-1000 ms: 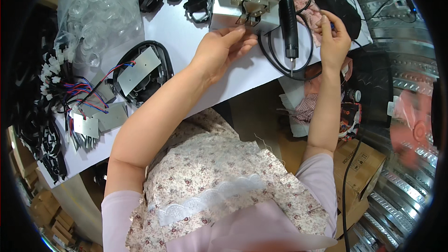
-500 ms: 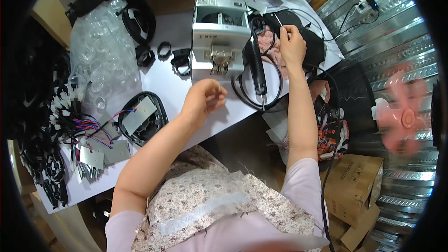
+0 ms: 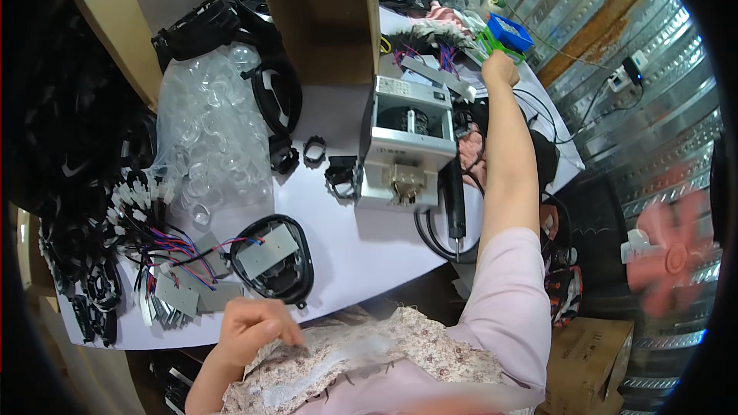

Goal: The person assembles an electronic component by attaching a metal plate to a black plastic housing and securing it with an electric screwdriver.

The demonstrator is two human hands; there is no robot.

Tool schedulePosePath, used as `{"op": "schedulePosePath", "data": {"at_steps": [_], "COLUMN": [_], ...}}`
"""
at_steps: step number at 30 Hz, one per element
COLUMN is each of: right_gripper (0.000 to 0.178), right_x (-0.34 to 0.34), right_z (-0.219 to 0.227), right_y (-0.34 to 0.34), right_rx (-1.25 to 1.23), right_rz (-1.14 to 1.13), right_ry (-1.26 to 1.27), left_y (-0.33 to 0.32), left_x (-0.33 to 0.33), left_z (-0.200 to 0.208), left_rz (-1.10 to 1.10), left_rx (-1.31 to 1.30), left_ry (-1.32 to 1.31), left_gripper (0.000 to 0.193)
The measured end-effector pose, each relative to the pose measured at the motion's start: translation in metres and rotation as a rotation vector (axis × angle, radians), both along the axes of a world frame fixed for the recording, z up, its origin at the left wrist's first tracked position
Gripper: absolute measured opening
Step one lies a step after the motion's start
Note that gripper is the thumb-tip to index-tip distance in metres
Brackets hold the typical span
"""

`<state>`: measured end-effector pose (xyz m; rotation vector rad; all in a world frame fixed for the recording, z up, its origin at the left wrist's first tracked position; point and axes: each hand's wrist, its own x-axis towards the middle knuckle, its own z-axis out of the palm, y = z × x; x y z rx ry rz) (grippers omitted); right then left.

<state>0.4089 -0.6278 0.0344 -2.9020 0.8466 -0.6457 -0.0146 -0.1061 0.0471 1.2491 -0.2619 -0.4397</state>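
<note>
My right hand (image 3: 500,68) is stretched to the far right, at the near edge of a green box (image 3: 483,44) and a blue box (image 3: 510,32). Its fingertips are hidden, so what they hold, if anything, does not show. Close to my body, my left hand (image 3: 257,330) hovers at the table's front edge, fingers loosely bent and apart, holding nothing. Just beyond it lies a black oval housing (image 3: 306,273) with a metal plate (image 3: 267,252) and coloured wires. A silver screw feeder (image 3: 411,142) stands mid-table, with a black electric screwdriver (image 3: 455,204) beside it.
A clear bag of transparent round parts (image 3: 211,134) lies left of the feeder. Wired connectors (image 3: 138,204) and metal plates (image 3: 177,293) cover the left table. Behind stands an open cardboard box (image 3: 323,23). A pink fan (image 3: 673,257) is at the far right.
My right hand has moved farther away to the green and blue boxes; the thin stick it held no longer shows. My left hand has drawn back toward my body. The view has shifted.
</note>
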Motion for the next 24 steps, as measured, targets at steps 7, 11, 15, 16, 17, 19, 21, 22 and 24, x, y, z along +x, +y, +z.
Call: {"op": "schedulePosePath", "data": {"at_steps": [7,11,15,16,17,19,21,22,24], "right_gripper": [0.025,0.031,0.042,0.046,0.047,0.045,0.038,0.035,0.027], "right_x": [0.037,0.044,0.076,0.071,0.063,0.031,-0.025,-0.069,-0.160], "right_z": [-0.023,-0.029,-0.044,-0.041,-0.038,-0.012,0.012,0.027,0.052], "right_y": [0.002,-0.001,-0.077,-0.083,-0.064,-0.068,-0.034,-0.011,0.062], "right_rx": [0.123,0.195,0.202,0.204,0.212,0.036,0.324,0.422,0.585], "right_rz": [-0.028,-0.035,0.054,0.082,0.210,0.385,0.536,0.584,0.502], "right_ry": [-0.083,-0.141,-0.192,-0.206,-0.262,-0.498,-0.542,-0.457,-0.196], "left_y": [0.035,0.038,0.039,0.039,0.040,0.045,0.046,0.045,0.045], "left_x": [-0.003,0.003,0.005,0.004,0.002,-0.002,-0.003,-0.002,-0.002], "left_z": [-0.002,-0.001,-0.003,-0.004,-0.004,-0.007,-0.011,-0.012,-0.017], "left_rz": [0.277,0.316,0.286,0.298,0.327,0.325,0.341,0.378,0.419], "left_rx": [0.060,0.030,-0.015,-0.006,0.022,0.024,0.035,0.080,0.128], "left_ry": [0.025,0.025,0.052,0.023,0.007,0.005,0.001,0.030,0.056], "left_gripper": [0.037,0.039,0.038,0.038,0.038,0.037,0.035,0.032,0.029]}}
